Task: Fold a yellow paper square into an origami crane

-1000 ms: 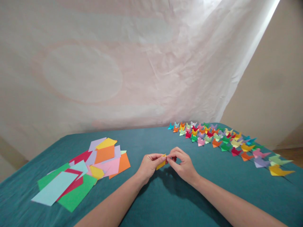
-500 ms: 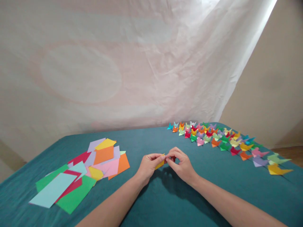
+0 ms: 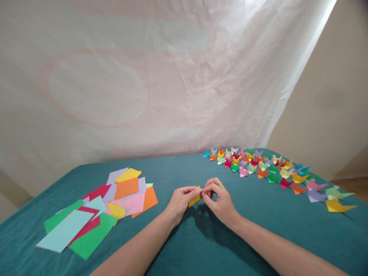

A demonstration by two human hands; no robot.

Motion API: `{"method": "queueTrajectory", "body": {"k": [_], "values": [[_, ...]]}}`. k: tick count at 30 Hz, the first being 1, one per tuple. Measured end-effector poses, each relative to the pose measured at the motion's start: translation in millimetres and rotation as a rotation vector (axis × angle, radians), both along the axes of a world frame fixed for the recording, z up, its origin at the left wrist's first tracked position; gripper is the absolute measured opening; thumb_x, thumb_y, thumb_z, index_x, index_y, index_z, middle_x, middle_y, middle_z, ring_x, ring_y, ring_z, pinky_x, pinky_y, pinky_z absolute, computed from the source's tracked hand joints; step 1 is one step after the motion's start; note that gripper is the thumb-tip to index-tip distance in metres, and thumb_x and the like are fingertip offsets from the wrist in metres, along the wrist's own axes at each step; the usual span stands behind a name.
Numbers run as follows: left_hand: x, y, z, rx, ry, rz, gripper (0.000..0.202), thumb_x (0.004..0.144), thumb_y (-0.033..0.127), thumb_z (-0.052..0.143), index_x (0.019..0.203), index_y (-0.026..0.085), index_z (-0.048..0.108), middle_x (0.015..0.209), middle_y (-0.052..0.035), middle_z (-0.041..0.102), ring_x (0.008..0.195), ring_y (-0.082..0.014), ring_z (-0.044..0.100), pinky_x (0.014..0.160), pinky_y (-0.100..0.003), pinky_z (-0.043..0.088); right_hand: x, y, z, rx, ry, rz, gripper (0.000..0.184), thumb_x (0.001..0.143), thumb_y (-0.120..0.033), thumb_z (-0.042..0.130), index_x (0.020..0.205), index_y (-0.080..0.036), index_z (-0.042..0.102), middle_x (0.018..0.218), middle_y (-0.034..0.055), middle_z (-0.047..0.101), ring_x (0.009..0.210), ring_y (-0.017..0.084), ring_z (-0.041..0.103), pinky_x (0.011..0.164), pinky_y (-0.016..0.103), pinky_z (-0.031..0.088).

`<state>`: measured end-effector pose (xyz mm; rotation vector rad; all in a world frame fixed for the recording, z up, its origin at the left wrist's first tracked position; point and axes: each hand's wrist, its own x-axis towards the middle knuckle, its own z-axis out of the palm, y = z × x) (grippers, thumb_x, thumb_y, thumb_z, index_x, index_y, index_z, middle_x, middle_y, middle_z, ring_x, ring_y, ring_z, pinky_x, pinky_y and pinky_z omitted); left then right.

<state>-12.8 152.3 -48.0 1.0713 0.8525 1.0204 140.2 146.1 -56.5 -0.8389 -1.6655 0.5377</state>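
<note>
A small folded yellow paper piece (image 3: 195, 199) is held just above the teal tablecloth (image 3: 201, 245), near the middle. My left hand (image 3: 181, 200) pinches its left side between thumb and fingers. My right hand (image 3: 220, 201) pinches its upper right tip, fingers curled. Both hands are closed on the paper.
A loose heap of flat coloured paper sheets (image 3: 97, 209) lies to the left. Rows of several small folded paper birds (image 3: 270, 170) run along the right side toward the table's edge. A wrinkled white sheet (image 3: 143, 76) hangs behind the table.
The hands stay in nearly the same place on the yellow paper. Only the fingers of my right hand have shifted slightly at the paper's tip.
</note>
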Motion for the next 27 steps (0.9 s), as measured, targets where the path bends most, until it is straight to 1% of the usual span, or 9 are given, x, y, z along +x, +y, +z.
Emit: {"method": "queueTrajectory", "body": {"k": [3, 8, 12, 16, 21, 27], "values": [[-0.6, 0.1, 1.4, -0.008, -0.016, -0.021, 0.031, 0.068, 0.04, 0.074, 0.08, 0.012, 0.072, 0.08, -0.0077, 0.07, 0.074, -0.0173, 0.06, 0.068, -0.025, 0.042, 0.0, -0.2, -0.7, -0.007, -0.001, -0.005, 0.008, 0.079, -0.013, 0.056, 0.078, -0.02, 0.06, 0.087, 0.003, 0.049, 0.06, 0.011, 0.048, 0.055, 0.026, 0.044], [-1.1, 0.3, 0.7, -0.012, -0.037, -0.024, 0.03, 0.067, 0.039, 0.076, 0.078, 0.012, 0.072, 0.078, -0.0062, 0.069, 0.07, -0.0145, 0.058, 0.067, -0.024, 0.04, 0.3, -1.1, -0.4, -0.015, -0.01, -0.007, 0.008, 0.079, -0.013, 0.055, 0.077, -0.02, 0.06, 0.088, 0.0029, 0.049, 0.059, 0.01, 0.048, 0.056, 0.026, 0.044], [-0.9, 0.3, -0.2, -0.013, -0.048, 0.003, 0.029, 0.068, 0.039, 0.075, 0.077, 0.012, 0.071, 0.074, -0.0046, 0.066, 0.067, -0.0125, 0.055, 0.065, -0.022, 0.039, 0.6, -0.4, -1.8, -0.021, -0.006, -0.005, 0.006, 0.08, -0.016, 0.056, 0.081, -0.02, 0.06, 0.087, 0.0025, 0.049, 0.059, 0.01, 0.048, 0.055, 0.026, 0.044], [-0.8, 1.1, -1.1, -0.021, -0.062, 0.043, 0.033, 0.065, 0.042, 0.077, 0.077, 0.012, 0.07, 0.073, -0.0042, 0.065, 0.065, -0.0115, 0.054, 0.065, -0.022, 0.04, 0.8, 0.1, -3.3, -0.051, 0.008, 0.01, 0.012, 0.079, -0.018, 0.057, 0.091, -0.02, 0.056, 0.087, 0.0022, 0.05, 0.059, 0.011, 0.049, 0.053, 0.025, 0.044], [-0.2, 2.4, -3.4, -0.024, -0.103, 0.074, 0.035, 0.061, 0.043, 0.079, 0.075, 0.012, 0.069, 0.072, -0.0025, 0.063, 0.064, -0.0096, 0.052, 0.062, -0.02, 0.039, -0.1, -1.7, -2.7, -0.075, -0.01, 0.034, 0.009, 0.08, -0.02, 0.057, 0.089, -0.02, 0.056, 0.087, 0.0024, 0.053, 0.06, 0.012, 0.05, 0.054, 0.025, 0.044], [2.0, 2.0, -5.5, -0.034, -0.148, 0.09, 0.032, 0.063, 0.039, 0.079, 0.079, 0.013, 0.07, 0.075, -0.0027, 0.065, 0.07, -0.0116, 0.054, 0.067, -0.022, 0.04, -0.5, -3.2, -2.9, -0.116, -0.005, 0.043, 0.008, 0.083, -0.022, 0.055, 0.091, -0.02, 0.055, 0.087, 0.0027, 0.053, 0.063, 0.013, 0.051, 0.057, 0.026, 0.044]]}}
